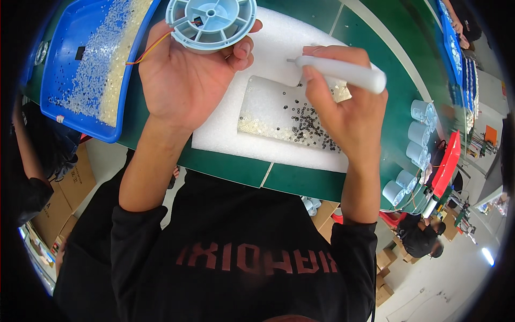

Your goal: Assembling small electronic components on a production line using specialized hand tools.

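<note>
My left hand [182,88] is turned palm up at the upper left, its fingers closed round a light-blue round plastic housing [230,33] with spokes and a central hub. Red and yellow wires [153,47] trail from the housing past my thumb. To the right, my right hand [351,107] grips a white pen-shaped tool [351,72] with a thin metal tip pointing left. Below that tip, a recess in the white foam pad [214,131] holds scattered small black rings [307,126] and small pale pieces [263,127]. The tip is apart from the housing.
A blue tray [64,40] of small white, black and cream pieces stands at the left. Several light-blue cups [418,133] line the green table's [225,170] right side, near a red bin [446,163]. Other people are nearby, one seated person [421,236] at the lower right.
</note>
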{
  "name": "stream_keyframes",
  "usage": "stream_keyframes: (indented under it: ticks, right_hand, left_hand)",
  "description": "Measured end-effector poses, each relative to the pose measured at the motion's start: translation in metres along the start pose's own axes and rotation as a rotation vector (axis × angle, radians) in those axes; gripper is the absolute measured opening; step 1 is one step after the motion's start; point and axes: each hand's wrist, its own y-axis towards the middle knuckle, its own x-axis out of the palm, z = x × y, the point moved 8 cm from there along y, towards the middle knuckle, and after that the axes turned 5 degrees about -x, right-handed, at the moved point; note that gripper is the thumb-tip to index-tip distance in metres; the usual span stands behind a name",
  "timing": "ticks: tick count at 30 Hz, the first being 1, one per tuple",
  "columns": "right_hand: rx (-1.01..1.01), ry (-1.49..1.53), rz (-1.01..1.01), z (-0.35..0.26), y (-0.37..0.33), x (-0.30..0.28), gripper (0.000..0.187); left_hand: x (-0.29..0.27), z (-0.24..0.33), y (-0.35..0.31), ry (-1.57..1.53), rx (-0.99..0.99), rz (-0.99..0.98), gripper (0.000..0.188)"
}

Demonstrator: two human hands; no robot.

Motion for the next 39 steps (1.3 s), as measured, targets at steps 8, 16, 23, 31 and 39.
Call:
stream_keyframes:
  ticks: [8,16,23,31,39]
  right_hand:
    - [0.32,0.294,0.205,0.02,-0.025,-0.017,0.022]
    - [0.209,0.102,0.134,0.013,-0.042,-0.011,0.018]
    - [0.276,0.085,0.058,0.019,-0.045,-0.004,0.022]
    - [0.068,0.003,-0.042,0.0,-0.034,-0.002,0.02]
    - [0.536,0.568,0.274,0.037,-0.028,-0.012,0.019]
  left_hand:
    - [0.002,0.0,0.005,-0.078,0.097,0.273,0.042]
    - [0.004,0.002,0.005,-0.019,0.139,0.181,0.051]
    - [0.002,0.001,0.003,0.048,0.129,0.203,0.054]
    - [0.007,-0.001,0.003,-0.155,0.112,0.232,0.055]
    - [-0.002,-0.001,0.0,-0.001,-0.002,0.011,0.064]
